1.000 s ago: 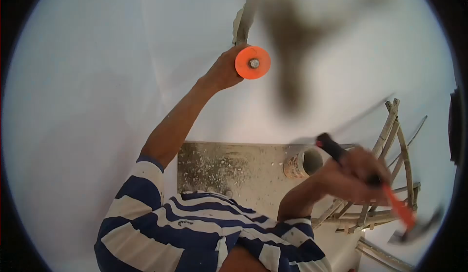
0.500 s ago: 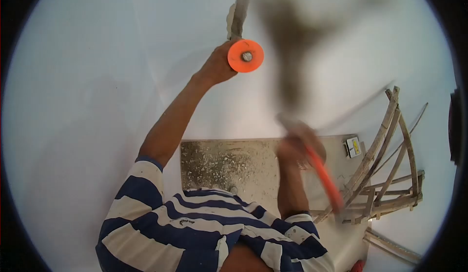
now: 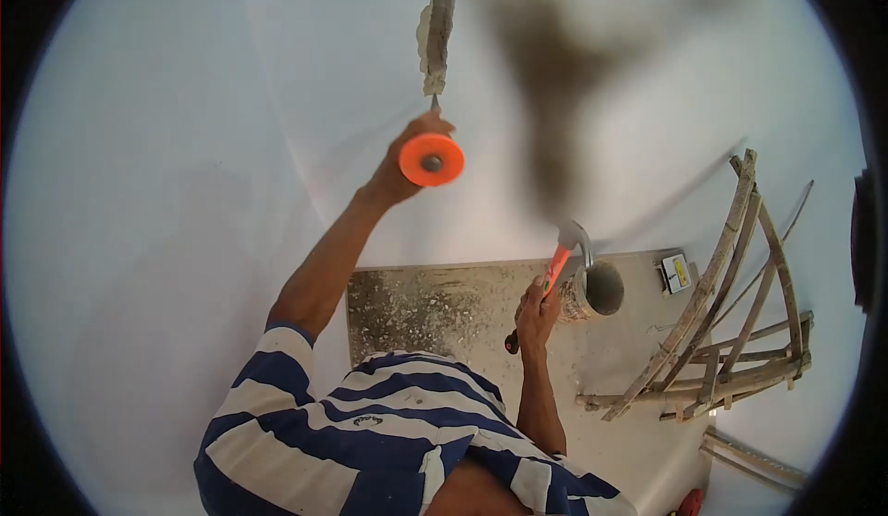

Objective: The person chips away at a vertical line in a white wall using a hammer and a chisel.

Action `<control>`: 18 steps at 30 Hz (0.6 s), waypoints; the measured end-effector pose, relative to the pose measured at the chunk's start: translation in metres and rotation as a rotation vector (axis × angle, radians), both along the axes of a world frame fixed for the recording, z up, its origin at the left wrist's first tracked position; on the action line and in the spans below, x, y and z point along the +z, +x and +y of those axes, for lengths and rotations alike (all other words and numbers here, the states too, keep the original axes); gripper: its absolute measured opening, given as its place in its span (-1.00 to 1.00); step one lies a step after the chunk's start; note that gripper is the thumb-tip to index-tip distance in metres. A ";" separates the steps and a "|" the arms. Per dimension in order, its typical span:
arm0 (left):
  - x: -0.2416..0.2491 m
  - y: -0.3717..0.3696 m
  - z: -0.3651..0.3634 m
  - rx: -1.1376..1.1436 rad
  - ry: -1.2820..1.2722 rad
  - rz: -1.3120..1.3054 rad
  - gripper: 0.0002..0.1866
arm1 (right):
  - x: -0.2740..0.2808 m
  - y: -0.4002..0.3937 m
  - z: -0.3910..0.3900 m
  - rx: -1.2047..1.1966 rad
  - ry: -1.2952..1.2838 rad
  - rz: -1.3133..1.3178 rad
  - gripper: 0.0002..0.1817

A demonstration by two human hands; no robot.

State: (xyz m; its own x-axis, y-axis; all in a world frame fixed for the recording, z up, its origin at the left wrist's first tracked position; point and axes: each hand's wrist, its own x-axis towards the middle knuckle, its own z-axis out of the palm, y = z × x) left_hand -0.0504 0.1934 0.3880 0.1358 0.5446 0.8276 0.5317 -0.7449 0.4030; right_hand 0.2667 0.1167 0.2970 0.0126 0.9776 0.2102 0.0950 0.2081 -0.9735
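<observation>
My left hand [image 3: 396,172] is closed around a chisel [image 3: 432,162] with a round orange hand guard. The chisel's struck end faces me, and its tip meets the wall at the lower end of a rough vertical groove [image 3: 441,30]. In my right hand [image 3: 535,319], lower and to the right, is a claw hammer [image 3: 559,266] with an orange and black handle. Its metal head points up, apart from the chisel. Just behind the hammer stands a round container [image 3: 606,288] with a stained side.
Broken chips and dust cover the floor [image 3: 412,317] below the wall. A wooden frame of rough sticks [image 3: 726,285] stands at the right, beside a small white and yellow box [image 3: 675,274]. A dark blurred smear hides part of the upper middle view.
The chisel and my left hand have shifted down and left in view, showing the chisel tip. The hammer has swung from head-down, handle trailing right, to head-up in my right hand.
</observation>
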 end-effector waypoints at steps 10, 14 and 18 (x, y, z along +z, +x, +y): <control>0.042 -0.025 0.026 -0.046 0.076 -0.129 -0.72 | 0.014 -0.018 0.002 0.045 -0.011 0.153 -0.57; 0.043 -0.030 0.014 -0.022 -0.105 -0.186 -0.67 | 0.027 -0.026 0.004 0.036 0.130 -0.015 -0.58; 0.042 -0.033 0.007 -0.038 -0.103 -0.113 -0.67 | 0.063 -0.040 0.004 0.166 0.220 0.140 -0.57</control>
State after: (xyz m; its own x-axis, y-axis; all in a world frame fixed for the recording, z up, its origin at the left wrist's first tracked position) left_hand -0.0834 0.2001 0.4299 0.0670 0.6234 0.7790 0.4512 -0.7153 0.5337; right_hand 0.2264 0.1206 0.3600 -0.0999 0.8997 0.4249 -0.0901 0.4171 -0.9044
